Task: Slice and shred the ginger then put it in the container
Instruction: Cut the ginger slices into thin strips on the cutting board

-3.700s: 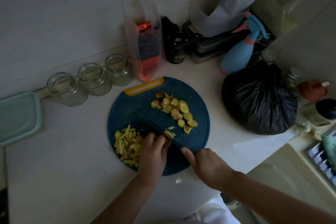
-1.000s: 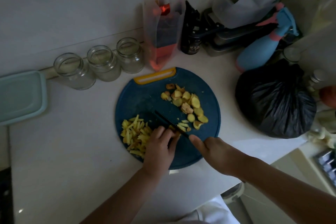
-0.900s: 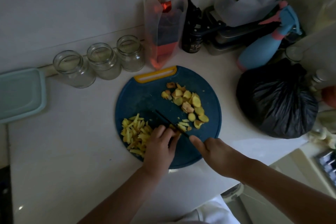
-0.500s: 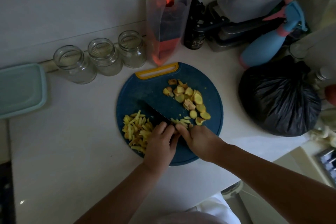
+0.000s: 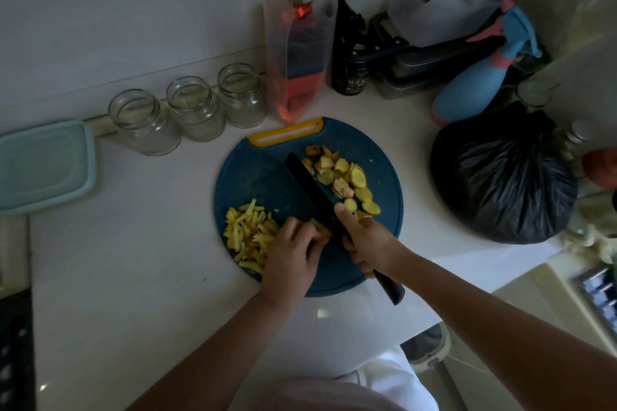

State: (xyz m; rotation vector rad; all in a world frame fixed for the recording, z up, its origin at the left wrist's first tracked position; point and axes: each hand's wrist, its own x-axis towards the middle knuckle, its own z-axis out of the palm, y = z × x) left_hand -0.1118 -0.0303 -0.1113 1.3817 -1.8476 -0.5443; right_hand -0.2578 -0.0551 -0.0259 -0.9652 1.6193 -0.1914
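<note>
The right hand (image 5: 367,243), grip wrapped round the black knife (image 5: 312,188), has swung its blade beside yellow ginger slices (image 5: 320,231) pinched by the left hand (image 5: 290,255) on the round blue chopping board (image 5: 253,173), mid-desk. Shredding likely resumes.

3 glass jars (image 5: 195,108) along wall, black bag (image 5: 500,177) w/ blue bottle (image 5: 474,90), prob. a sprayer, behind it.

Dim, underexposed wide-angle view, edges bowed, soft blur at corners.

Blue board (image 5: 263,177) (yellow handle), black knife (image 5: 312,192)
</note>
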